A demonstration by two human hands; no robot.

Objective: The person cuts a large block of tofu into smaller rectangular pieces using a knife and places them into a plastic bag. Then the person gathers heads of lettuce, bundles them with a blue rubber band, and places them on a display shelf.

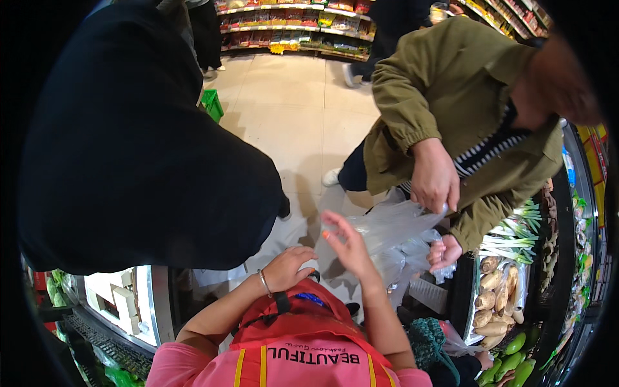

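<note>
My left hand (pixel 290 269), with a silver bracelet on its wrist, is held in front of my red apron (pixel 309 321). Its fingers curve loosely, with a gap to the thumb and nothing visible between them. My right hand (pixel 349 245) is raised beside it, thumb and fingers apart and holding nothing. Just right of it hang clear plastic bags (pixel 394 225), gripped by a person in an olive jacket (pixel 435 77). That person's upper hand (pixel 435 176) pinches one bag, and the lower hand (pixel 445 252) clutches bunched plastic. The bags' contents are hard to make out.
A person in dark clothing (pixel 145 159) stands close on the left. Lotus roots (pixel 488 300), leeks (pixel 512 237) and green gourds (pixel 512 360) fill a display at right. A lit white case (pixel 121 300) is at lower left. A green basket (pixel 212 105) and stocked shelves (pixel 295 22) lie beyond.
</note>
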